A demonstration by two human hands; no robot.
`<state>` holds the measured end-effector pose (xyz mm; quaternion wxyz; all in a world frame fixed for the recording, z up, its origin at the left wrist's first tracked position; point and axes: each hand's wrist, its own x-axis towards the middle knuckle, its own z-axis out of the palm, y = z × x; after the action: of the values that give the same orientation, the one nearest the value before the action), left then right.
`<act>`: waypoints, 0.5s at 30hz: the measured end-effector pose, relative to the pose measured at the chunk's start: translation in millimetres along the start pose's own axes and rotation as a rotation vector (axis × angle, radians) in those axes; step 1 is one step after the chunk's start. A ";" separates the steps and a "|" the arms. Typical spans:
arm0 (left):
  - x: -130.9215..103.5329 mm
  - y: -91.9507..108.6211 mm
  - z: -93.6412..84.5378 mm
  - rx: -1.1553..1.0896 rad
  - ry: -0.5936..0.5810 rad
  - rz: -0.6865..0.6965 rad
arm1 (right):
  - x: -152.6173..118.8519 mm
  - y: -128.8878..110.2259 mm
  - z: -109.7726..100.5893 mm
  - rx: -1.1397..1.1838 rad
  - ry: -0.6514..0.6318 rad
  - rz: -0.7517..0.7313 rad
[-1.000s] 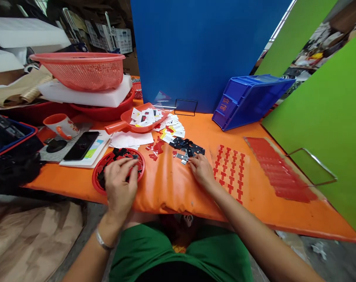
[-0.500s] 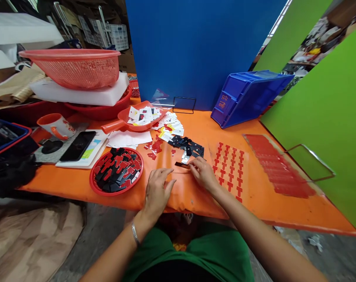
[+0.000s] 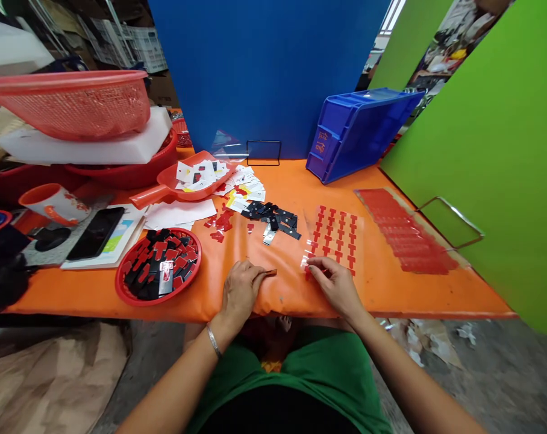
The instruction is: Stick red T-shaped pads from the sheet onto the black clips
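Between thumb and fingers, my left hand [image 3: 243, 289] pinches a small dark piece [image 3: 270, 273] above the table's front part. My right hand [image 3: 334, 282] is at the lower left corner of a clear sheet with rows of red T-shaped stickers [image 3: 340, 241]; its thumb and forefinger are close together, and whether they hold anything is too small to tell. Behind my hands lie a pile of black pieces [image 3: 278, 218] and some loose red stickers [image 3: 221, 222]. A red round basket [image 3: 120, 288] of black pieces with red stickers stands left of my left hand.
On the orange table [image 3: 391, 295] are a red scoop [image 3: 151, 196] with white cards, a phone [image 3: 95, 234], a mug [image 3: 52, 204] and a blue bin [image 3: 359, 135]. A red sheet [image 3: 404, 232] lies at right, near a metal handle [image 3: 454, 211].
The dark piece has passed from my right hand to my left, whose fingers have closed on it. My right hand has moved right to the sticker sheet. The view has shifted.
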<state>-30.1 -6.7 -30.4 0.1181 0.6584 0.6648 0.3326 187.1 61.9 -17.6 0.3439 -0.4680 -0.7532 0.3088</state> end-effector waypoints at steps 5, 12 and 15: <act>-0.6 -1.6 1.7 0.025 -0.001 0.022 | -12.6 -7.6 23.5 -0.240 -0.083 -0.306; -2.0 -6.4 6.8 0.035 0.008 0.053 | -15.1 -21.3 52.4 -0.570 -0.183 -0.399; -1.0 -5.6 5.0 0.014 -0.007 0.037 | -12.4 -18.3 47.2 -0.455 -0.139 -0.379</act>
<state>-31.4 -5.7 -37.7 0.1095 0.6727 0.6542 0.3278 144.0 37.0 -33.0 0.2294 -0.3621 -0.8986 0.0939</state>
